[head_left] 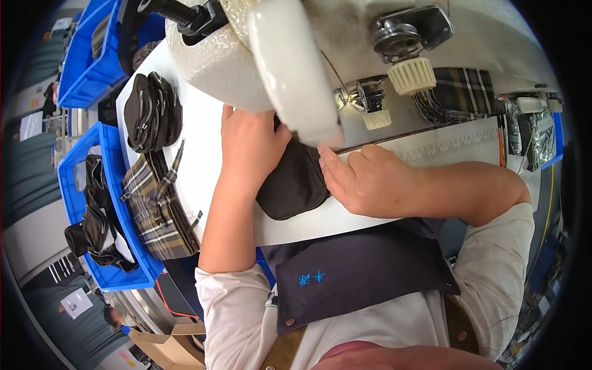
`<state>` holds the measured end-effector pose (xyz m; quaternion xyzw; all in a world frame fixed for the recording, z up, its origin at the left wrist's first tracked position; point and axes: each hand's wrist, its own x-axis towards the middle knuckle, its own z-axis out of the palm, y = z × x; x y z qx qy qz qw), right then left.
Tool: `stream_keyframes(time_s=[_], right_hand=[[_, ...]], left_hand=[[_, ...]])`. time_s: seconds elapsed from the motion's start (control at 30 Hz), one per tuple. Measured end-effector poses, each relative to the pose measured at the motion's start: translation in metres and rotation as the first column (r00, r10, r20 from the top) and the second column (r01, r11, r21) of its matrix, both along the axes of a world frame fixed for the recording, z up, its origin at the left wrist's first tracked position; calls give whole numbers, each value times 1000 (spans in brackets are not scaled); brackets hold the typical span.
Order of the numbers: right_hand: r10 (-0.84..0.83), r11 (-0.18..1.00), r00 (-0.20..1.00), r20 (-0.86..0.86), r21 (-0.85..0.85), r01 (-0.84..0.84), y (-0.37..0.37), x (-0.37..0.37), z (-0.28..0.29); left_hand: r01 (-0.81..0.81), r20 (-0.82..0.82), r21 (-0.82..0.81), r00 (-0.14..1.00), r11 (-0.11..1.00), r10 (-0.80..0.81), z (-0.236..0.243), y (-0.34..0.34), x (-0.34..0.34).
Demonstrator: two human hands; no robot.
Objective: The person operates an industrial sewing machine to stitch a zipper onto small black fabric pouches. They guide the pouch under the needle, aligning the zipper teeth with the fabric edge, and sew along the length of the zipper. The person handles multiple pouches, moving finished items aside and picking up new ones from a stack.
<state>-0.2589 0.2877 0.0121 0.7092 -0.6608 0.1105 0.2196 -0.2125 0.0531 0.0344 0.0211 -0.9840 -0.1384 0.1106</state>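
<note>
A black fabric pouch piece (pixel 293 185) with rounded corners lies on the white sewing table, partly under the white head of a sewing machine (pixel 296 68). My left hand (pixel 250 145) rests at its left edge, with dark fabric between thumb and fingers; the machine head hides some fingertips. From the right, my right hand (pixel 370 182) has its thumb and forefinger pinched at the piece's upper right edge, close to the machine head. A thin dark strip (pixel 419 131) runs from there toward the right. The needle area is hidden behind the head.
Black zippered pouches (pixel 153 111) are stacked at the table's left, above plaid fabric pieces (pixel 161 209). Blue bins (pixel 132 271) with black items stand further left. More plaid fabric (pixel 462 92) lies beyond the ruler scale (pixel 453 147). Tension knobs (pixel 412 75) project from the machine.
</note>
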Motion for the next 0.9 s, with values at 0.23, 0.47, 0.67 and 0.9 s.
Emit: stream_keyframes(time_s=[0.23, 0.47, 0.67, 0.9], right_hand=[[-50, 999, 997, -57, 3, 50, 0, -6, 1], [-167, 978, 985, 30, 132, 162, -6, -20, 5], [-202, 976, 978, 56, 96, 196, -6, -23, 8], [-215, 975, 970, 110, 71, 208, -5, -23, 8]], left_hand=[[84, -7, 255, 996, 963, -85, -5, -10, -17], [289, -67, 208, 957, 934, -282, -28, -41, -55], [398, -117, 26, 912, 917, -392, -41, -45, -72], [316, -109, -9, 943, 949, -315, -25, -36, -67]])
